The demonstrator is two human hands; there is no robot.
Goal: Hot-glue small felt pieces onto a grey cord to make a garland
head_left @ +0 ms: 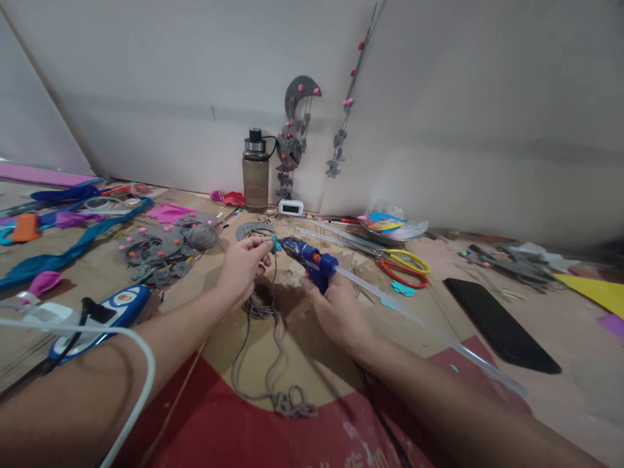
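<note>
My left hand [246,268] pinches a small teal piece [276,244] between thumb and fingertips. A grey cord [277,279] hangs down from that piece to a loose coil [260,304] on the work surface. Wrapped around the handle of a blue hot glue gun [316,265] is my right hand [338,311]. The gun's dark nozzle points left and is close to the teal piece; whether they touch, I cannot tell. A long clear glue stick [419,318] sticks out from the back of the gun toward the lower right.
Scissors [407,268] and a black phone [502,324] lie on the right. A bottle [256,172] stands at the back near a small white device [291,207]. Grey felt pieces [156,247] and a blue-and-white power strip [104,318] lie left. A white cable [141,351] crosses my left forearm.
</note>
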